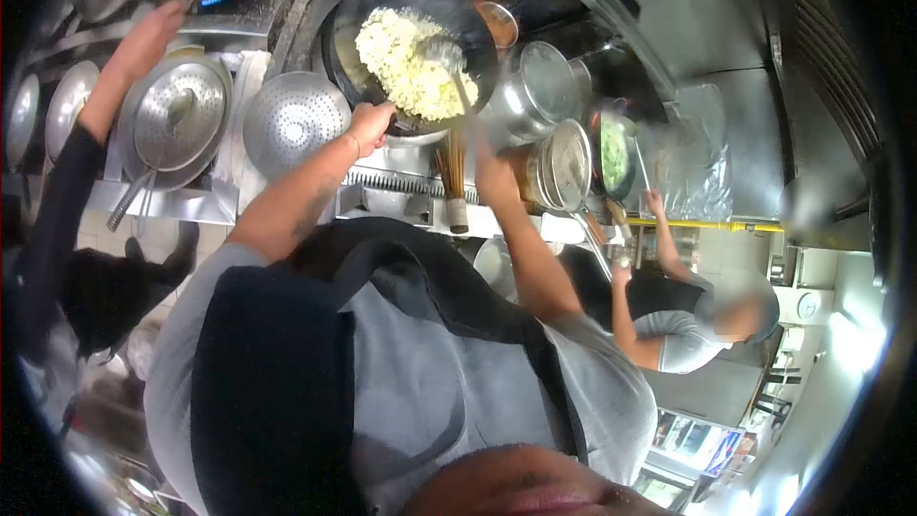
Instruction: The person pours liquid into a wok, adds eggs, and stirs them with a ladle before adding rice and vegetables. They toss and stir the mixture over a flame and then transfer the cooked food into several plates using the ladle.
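Observation:
A dark wok (346,72) sits on the stove ahead of me, holding a pale yellow-white heap of chopped food (406,57). At its near rim, my left hand (371,126) is closed, gripping the wok. My right hand (497,180), slightly blurred, is wrapped round the handle of a metal ladle (444,53). The ladle's bowl rests in the food. Just below the wok, between my hands, stands a bamboo wok brush (457,191). A perforated metal strainer (296,124) lies left of my left hand.
On the right, a co-worker (688,325) tends another wok with green food (613,151). A second person's hand (148,38) reaches in from the left over strainers (177,115). Metal pots (540,86) and a sieve (565,164) stand beside my right hand. A blue flame (215,0) burns at upper left.

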The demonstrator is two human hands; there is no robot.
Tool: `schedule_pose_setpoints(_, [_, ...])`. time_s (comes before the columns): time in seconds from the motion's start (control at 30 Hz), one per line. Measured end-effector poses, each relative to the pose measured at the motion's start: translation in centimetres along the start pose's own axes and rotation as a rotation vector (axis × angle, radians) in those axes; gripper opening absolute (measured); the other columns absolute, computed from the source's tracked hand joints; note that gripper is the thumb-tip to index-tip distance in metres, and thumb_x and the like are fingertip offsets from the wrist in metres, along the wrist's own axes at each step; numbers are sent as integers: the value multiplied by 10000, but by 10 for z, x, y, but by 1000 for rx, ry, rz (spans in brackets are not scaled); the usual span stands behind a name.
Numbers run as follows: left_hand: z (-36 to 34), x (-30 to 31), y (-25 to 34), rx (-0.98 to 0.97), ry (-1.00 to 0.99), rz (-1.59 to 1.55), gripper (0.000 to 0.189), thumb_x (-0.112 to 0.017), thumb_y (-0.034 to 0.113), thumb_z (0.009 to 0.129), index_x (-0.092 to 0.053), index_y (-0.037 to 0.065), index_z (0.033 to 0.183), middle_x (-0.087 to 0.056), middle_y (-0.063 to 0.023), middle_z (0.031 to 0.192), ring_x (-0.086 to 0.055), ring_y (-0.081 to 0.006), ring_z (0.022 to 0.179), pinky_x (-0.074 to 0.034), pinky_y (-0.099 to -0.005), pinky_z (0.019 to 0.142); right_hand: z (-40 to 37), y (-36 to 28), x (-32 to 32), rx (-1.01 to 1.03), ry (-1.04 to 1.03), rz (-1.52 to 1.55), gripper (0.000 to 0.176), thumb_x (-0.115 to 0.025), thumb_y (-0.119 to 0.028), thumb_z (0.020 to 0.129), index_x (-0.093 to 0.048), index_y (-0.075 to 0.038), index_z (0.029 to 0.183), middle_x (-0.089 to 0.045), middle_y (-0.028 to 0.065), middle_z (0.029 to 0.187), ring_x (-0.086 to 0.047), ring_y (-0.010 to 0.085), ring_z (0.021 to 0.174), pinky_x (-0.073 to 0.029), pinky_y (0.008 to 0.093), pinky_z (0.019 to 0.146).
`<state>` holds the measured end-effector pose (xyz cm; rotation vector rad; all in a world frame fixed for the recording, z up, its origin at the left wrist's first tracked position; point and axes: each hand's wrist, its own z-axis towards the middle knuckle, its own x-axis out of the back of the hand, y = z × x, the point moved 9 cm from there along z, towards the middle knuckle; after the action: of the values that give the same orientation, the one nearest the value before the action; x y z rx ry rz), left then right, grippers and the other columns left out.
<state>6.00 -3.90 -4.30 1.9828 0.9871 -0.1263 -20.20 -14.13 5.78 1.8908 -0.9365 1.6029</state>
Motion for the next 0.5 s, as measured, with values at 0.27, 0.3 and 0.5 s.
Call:
schedule_pose_setpoints(0.27, [0,3,-2,-31,14,15,290,-640,223,902,-557,9,724,-459,-50,594,-415,-172,425,-272,-334,373,38,-46,-5,113,234,40,659,-435,-221,1081,-128,-150,1660,-712,296,1055,-724,433,899,-586,531,858])
schedule_pose_setpoints(0.3, [3,3,1,-53,28,20,314,-645,238,888,-577,-15,714,-467,-63,566,-440,-192,419,-286,-353,371,6,-43,-11,359,490,-57,651,-431,-234,1087,-133,-145,1659,-715,290,1055,-726,424,892,-589,523,852])
schedule_pose_setpoints(0.5, [7,2,-4,-19,-12,41,305,-638,229,905,-535,5,725,-445,-46,592,-403,-154,409,-262,-325,358,104,-25,-14,-50,-63,-92,699,-451,-175,1053,-96,-132,1653,-689,339,1052,-700,484,954,-583,526,833])
